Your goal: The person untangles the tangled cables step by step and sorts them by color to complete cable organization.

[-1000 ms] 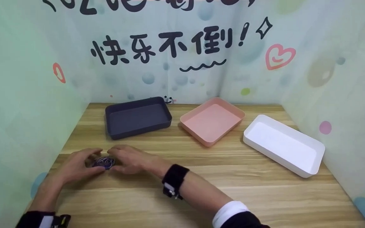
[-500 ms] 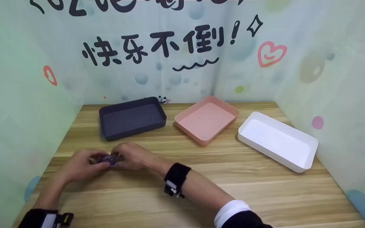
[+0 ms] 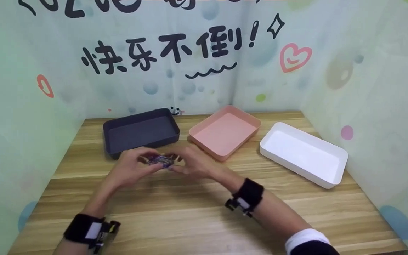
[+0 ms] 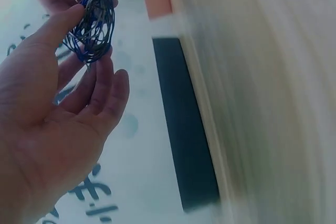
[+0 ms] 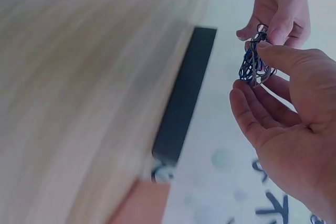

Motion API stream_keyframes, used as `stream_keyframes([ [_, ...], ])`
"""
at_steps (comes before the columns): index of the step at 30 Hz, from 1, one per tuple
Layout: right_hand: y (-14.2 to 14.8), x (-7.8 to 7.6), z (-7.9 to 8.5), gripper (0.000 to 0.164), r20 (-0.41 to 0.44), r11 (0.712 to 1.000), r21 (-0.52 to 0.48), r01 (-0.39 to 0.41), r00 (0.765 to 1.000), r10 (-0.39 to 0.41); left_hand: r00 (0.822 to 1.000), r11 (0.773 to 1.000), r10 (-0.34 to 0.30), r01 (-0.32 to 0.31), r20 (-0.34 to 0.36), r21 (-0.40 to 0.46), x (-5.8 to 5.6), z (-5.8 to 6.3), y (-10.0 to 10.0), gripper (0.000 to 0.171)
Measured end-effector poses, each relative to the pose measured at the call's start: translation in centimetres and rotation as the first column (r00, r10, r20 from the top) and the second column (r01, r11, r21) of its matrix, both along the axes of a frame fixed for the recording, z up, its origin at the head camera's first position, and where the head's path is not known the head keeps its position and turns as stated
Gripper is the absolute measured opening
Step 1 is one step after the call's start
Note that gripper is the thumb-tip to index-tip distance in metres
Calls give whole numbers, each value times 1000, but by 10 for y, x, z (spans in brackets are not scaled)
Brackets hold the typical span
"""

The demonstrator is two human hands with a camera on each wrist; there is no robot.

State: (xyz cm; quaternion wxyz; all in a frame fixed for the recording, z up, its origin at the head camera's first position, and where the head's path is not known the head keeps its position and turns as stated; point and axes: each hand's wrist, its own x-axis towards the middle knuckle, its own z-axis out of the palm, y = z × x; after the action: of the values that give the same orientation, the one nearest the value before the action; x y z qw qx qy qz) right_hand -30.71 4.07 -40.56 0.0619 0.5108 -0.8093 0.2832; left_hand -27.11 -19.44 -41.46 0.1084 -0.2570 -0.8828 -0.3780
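Blue and grey wire, wound into a loose, tangled bundle (image 4: 93, 27), sits between a person's two hands, roughly at the middle of the head view's width and on the near side of a dark tray. The left hand (image 3: 128, 167) pinches the bundle from one side, its thumb on the nearer face and its fingers (image 4: 105, 85) curved behind and under it. The right hand (image 3: 197, 162) pinches the opposite side, thumb pressed on the strands and fingertips touching them from below. Both wrist views set the bundle against the wall, so it seems to be held up off the worktop (image 3: 190, 223), though blur there makes the height hard to judge.

Behind the hands, the dark tray (image 3: 142, 131) lies at a slant, its near edge partly covered by the left hand in the head view. Next to it, a pink tray (image 3: 225, 131) is turned cornerwise, and farther right a white tray (image 3: 303, 154) lies at an angle near the side wall. A black wristband (image 3: 80, 226) circles the left wrist and another black band (image 3: 255, 193) the right; a dark sleeve (image 3: 312, 248) with a white cuff (image 3: 306, 236) covers the right forearm. Bold black lettering (image 3: 161, 49) and a pink heart (image 3: 295, 57) mark the pale back wall (image 3: 119, 90).
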Motion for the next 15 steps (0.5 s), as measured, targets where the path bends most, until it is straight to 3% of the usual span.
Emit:
stream_keyframes([
  [5, 42, -2, 10, 41, -89, 996, -85, 21, 996, -29, 999, 996, -40, 43, -36, 80, -15, 8, 40, 35],
  [10, 78, -5, 16, 36, -104, 985, -159, 60, 992, -77, 994, 984, -92, 100, -60, 148, -24, 15, 73, 33],
  [12, 86, -6, 19, 34, -107, 981, -184, 54, 991, -75, 991, 974, -109, 122, -75, 190, -25, 18, 83, 32],
  [15, 95, -7, 26, 31, -133, 977, -206, 61, 987, -89, 985, 941, -140, 163, -97, 295, -23, 25, 95, 32],
])
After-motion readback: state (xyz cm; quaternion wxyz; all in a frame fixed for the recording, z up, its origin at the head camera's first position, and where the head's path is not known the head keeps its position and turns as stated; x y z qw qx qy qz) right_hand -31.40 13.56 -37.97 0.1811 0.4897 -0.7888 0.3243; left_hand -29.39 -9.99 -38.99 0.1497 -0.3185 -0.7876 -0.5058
